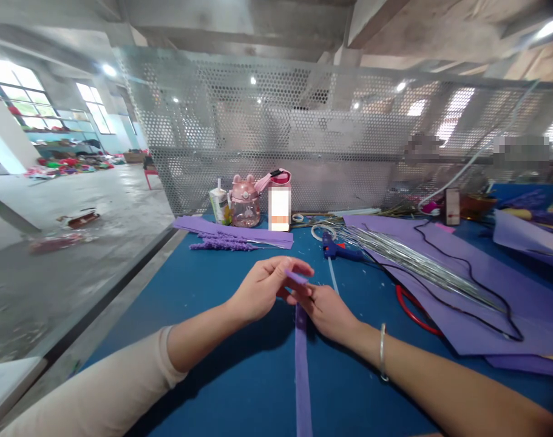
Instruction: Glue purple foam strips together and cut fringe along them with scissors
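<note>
A long purple strip [302, 370] that looks like paper or felt runs down the blue table toward me. Its upper end is folded or bent up between my two hands. My left hand [264, 285] pinches that end by the thumb, its other fingers curled over. From the other side, my right hand [328, 311], with a bracelet at the wrist, grips the strip just below; its fingertips are partly hidden. Beyond the right hand lies a blue glue gun [333, 247] with a pale glue stick [333, 276] at its back, apart from both hands.
Purple sheets [476, 315] with silvery wires [422, 261], a black cord [470, 258] and a red handle [415, 309] lie at right. Purple strips [194, 224], fuzzy purple stems [226, 241], a pink bottle [245, 203] and a drink carton [219, 205] stand before a perforated metal screen [312, 133].
</note>
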The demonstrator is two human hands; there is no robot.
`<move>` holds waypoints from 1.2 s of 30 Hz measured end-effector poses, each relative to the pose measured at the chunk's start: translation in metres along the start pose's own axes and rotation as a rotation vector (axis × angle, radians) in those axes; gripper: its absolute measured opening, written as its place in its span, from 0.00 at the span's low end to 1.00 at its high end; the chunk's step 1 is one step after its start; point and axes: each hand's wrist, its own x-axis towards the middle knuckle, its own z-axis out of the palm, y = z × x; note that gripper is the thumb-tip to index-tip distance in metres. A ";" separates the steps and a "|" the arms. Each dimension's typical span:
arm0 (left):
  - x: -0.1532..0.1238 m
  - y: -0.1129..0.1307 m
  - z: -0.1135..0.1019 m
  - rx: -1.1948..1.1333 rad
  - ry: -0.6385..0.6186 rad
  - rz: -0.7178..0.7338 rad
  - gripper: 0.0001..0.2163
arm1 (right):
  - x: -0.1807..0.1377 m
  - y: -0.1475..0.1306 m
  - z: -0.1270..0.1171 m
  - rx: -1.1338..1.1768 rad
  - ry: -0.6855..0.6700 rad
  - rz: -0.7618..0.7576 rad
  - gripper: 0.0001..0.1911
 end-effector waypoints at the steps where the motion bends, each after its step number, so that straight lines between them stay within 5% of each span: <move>1: 0.002 -0.002 -0.001 0.008 0.074 0.030 0.15 | 0.000 -0.001 0.000 0.007 0.002 0.009 0.18; 5: 0.013 -0.018 -0.011 0.069 0.368 0.179 0.06 | 0.002 0.001 -0.001 0.040 0.026 0.054 0.19; 9: 0.020 -0.038 -0.019 0.127 0.379 0.205 0.06 | 0.004 0.005 -0.002 0.097 0.027 0.072 0.18; 15: -0.008 -0.051 -0.014 0.615 0.204 0.300 0.13 | 0.006 0.011 -0.005 0.054 0.035 0.061 0.13; 19: -0.028 -0.043 -0.011 0.974 -0.206 0.635 0.15 | 0.004 0.011 -0.002 -0.048 -0.071 -0.011 0.08; 21: -0.028 -0.040 -0.010 1.163 -0.287 0.689 0.17 | 0.000 0.006 0.000 -0.107 -0.159 -0.065 0.05; 25: -0.018 -0.042 -0.013 1.358 -0.228 0.462 0.16 | -0.002 -0.008 -0.012 -0.194 -0.245 -0.138 0.08; 29: -0.009 -0.050 -0.021 1.406 -0.248 0.218 0.16 | 0.013 0.001 -0.055 -0.217 -0.414 -0.105 0.12; 33: -0.007 -0.054 -0.024 1.418 -0.254 0.198 0.15 | 0.036 0.047 -0.098 -0.519 -0.069 0.074 0.15; 36: -0.006 -0.056 -0.024 1.410 -0.227 0.201 0.12 | 0.046 0.088 -0.107 -0.665 0.081 0.169 0.24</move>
